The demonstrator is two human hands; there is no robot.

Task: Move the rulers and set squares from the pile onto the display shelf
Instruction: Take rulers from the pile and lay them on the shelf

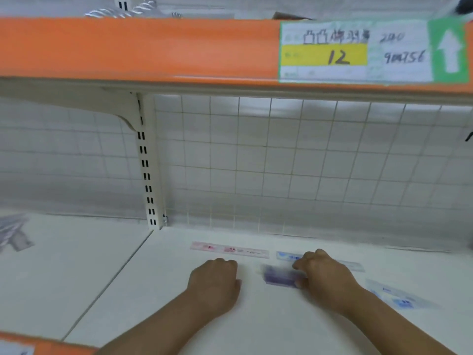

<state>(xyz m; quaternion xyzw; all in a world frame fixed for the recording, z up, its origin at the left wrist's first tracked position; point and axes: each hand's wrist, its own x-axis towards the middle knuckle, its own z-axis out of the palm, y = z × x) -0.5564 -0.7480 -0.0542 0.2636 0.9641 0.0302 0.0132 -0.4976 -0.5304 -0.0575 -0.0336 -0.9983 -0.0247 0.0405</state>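
On the white display shelf (256, 316), a pink ruler (229, 249) lies flat near the back. A blue ruler (288, 256) lies to its right, partly hidden behind my right hand (325, 275). That hand pinches a blurred purple ruler (280, 276) just above the shelf surface. A clear set square with blue print (399, 295) lies at the right. My left hand (217, 280) rests on the shelf with fingers curled under, holding nothing.
An orange-edged upper shelf (138, 49) with a price label (358, 51) hangs overhead. A wire grid back panel (281, 162) and a slotted upright (147, 162) stand behind. Grey packaged items (14, 234) lie on the left shelf section.
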